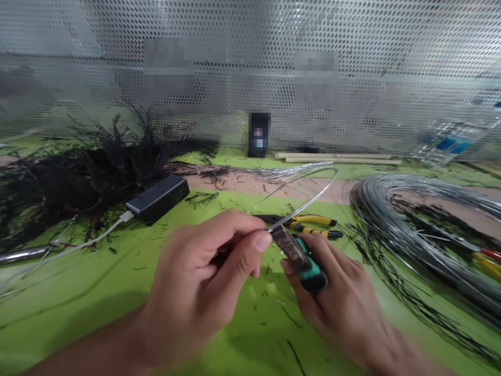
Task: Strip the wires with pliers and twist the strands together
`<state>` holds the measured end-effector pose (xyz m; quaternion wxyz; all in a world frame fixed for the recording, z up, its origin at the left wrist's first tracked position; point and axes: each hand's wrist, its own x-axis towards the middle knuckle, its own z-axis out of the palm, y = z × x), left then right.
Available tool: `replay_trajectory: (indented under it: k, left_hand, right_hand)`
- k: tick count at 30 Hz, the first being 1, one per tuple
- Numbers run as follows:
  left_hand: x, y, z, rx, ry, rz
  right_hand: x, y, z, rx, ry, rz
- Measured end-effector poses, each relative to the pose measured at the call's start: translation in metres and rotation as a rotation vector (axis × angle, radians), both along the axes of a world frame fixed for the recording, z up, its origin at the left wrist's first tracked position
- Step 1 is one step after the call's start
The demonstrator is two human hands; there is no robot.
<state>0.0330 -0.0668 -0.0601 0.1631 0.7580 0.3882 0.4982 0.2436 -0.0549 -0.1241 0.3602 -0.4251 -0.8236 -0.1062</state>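
Thumb and forefinger of my left hand [211,266] pinch a silver wire [309,201], which rises to the right and bends back at its far end. My right hand [336,292] grips a green-and-black handled tool [303,261] with a worn, brownish metal face; its exact kind is unclear. The tool's metal end meets or nearly touches the wire just beside my left fingertips. Behind my hands lie pliers [317,220] with yellow-and-black handles, partly hidden by the wire and my right hand.
A large wire coil [376,209] lies at right, beside thin black strands [410,292]. Dark bristly branches [90,167] heap up at left near a black power bank [158,198] with a white cable. Pale sticks [336,157] and a plastic bottle [450,143] lie by the perforated metal panel [235,52].
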Motion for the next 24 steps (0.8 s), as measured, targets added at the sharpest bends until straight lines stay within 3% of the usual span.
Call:
replay_trajectory:
  k: [4, 12, 24]
  left_hand:
    - [-0.001, 0.002, 0.002, 0.028, 0.008, -0.009]
    - [-0.001, 0.006, 0.002, -0.081, -0.078, -0.102]
    - [0.005, 0.004, -0.013, 0.041, -0.073, -0.048]
  right_hand:
    - [-0.002, 0.0, 0.0, -0.009, 0.006, -0.013]
    - [-0.004, -0.001, 0.001, -0.071, 0.038, 0.011]
    - [-0.004, -0.003, 0.003, -0.136, 0.085, 0.042]
